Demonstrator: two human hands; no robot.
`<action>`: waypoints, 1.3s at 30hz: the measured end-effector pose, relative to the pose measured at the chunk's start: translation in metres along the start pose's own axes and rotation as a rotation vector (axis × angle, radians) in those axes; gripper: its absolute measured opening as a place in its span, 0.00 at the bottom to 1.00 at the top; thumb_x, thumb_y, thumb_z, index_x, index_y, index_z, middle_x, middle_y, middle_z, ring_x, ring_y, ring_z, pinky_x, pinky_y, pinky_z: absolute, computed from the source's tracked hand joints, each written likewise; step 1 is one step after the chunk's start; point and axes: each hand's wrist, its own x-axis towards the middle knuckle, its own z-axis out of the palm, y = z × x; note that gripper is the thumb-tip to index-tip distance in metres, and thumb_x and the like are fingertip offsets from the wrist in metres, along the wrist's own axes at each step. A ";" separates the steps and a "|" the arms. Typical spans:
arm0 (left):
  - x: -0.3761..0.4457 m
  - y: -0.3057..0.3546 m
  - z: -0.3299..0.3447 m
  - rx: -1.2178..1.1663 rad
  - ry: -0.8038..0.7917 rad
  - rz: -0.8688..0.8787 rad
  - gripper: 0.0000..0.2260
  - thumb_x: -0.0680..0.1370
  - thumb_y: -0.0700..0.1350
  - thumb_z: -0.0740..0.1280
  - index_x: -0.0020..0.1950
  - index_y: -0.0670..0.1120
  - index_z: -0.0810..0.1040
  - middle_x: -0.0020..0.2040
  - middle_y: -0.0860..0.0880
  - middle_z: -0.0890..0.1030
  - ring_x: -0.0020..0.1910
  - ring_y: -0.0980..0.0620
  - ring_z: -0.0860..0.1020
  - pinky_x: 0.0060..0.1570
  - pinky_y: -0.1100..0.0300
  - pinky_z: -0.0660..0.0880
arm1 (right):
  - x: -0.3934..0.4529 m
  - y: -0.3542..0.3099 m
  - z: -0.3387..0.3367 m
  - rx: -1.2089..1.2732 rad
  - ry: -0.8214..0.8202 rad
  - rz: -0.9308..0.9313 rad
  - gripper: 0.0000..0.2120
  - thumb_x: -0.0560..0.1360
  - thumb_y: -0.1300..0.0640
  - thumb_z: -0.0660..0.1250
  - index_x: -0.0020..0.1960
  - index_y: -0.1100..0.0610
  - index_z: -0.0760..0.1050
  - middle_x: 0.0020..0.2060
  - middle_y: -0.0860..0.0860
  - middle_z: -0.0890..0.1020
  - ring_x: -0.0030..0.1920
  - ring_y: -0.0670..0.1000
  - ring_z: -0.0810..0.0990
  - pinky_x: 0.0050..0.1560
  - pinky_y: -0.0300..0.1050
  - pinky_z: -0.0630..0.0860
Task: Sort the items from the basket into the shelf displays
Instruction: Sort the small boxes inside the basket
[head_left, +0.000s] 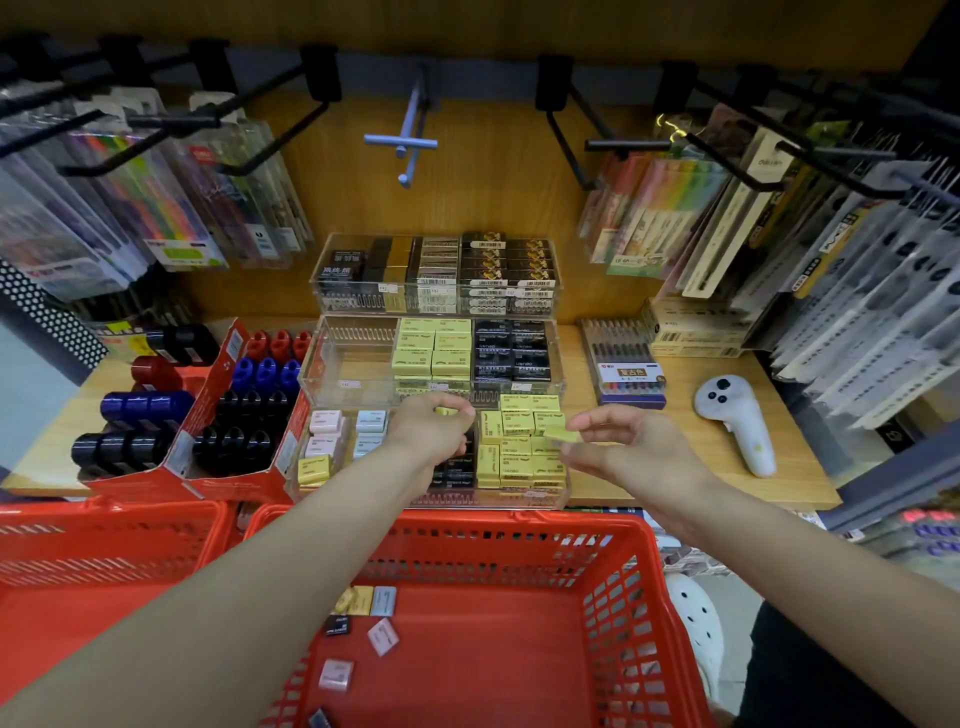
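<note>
1. Here, head view: both hands reach out over the red basket (613, 561) to the clear acrylic tiered display (332, 364) in the middle of the wooden shelf (675, 467).
2. Left hand (434, 428), fingers curled, pinches a small yellow eraser (445, 411) above the front tier, just left of the yellow stack.
3. Right hand (618, 441) pinches another yellow eraser piece (561, 434) between thumb and fingertips, over the right end of the front tier.
4. Front tier: pink and pale blue erasers (327, 431) at the left end, black ones in the middle partly hidden by the left hand, yellow eraser stack (524, 447) at right; print on the wrappers too small to read.
5. Middle tier: left compartment bare, yellow boxes, then black boxes (511, 351); print blurred.
6. Back tier: black and gold boxes (488, 265) with barcode stickers, text unreadable.
7. Basket floor, left side: a few loose erasers (366, 600), yellow, pale blue, pink, black.
8. Second red basket (104, 551) just left of it.
9. Left end of shelf: red cardboard trays (228, 395) of red, blue and black round items.
10. Right end: white handheld controller (737, 421) lying near the front edge; pen set box (626, 364) with Chinese label, not clearly legible.
11. Hanging pen packs (727, 208) on hooks both sides; a logo like "deli" on one, blurred.
</note>
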 end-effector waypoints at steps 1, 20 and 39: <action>-0.001 -0.002 -0.004 -0.029 0.000 -0.020 0.02 0.80 0.40 0.68 0.51 0.46 0.80 0.43 0.46 0.80 0.31 0.54 0.74 0.40 0.60 0.77 | 0.000 0.000 0.002 -0.004 0.001 -0.004 0.07 0.70 0.64 0.77 0.46 0.57 0.82 0.45 0.57 0.84 0.43 0.49 0.85 0.49 0.42 0.81; -0.039 0.000 -0.027 -0.539 -0.167 -0.339 0.14 0.80 0.31 0.64 0.64 0.29 0.68 0.67 0.32 0.72 0.49 0.41 0.81 0.36 0.59 0.82 | 0.008 0.018 0.038 -0.565 0.193 -0.431 0.10 0.69 0.59 0.78 0.49 0.52 0.83 0.37 0.42 0.80 0.38 0.37 0.78 0.40 0.22 0.70; -0.048 0.007 -0.010 -0.510 -0.209 -0.256 0.14 0.72 0.41 0.75 0.56 0.41 0.82 0.46 0.46 0.83 0.40 0.55 0.80 0.31 0.69 0.77 | -0.006 -0.002 0.038 -0.439 0.000 -0.510 0.14 0.74 0.50 0.72 0.58 0.52 0.81 0.50 0.43 0.81 0.45 0.39 0.81 0.46 0.33 0.78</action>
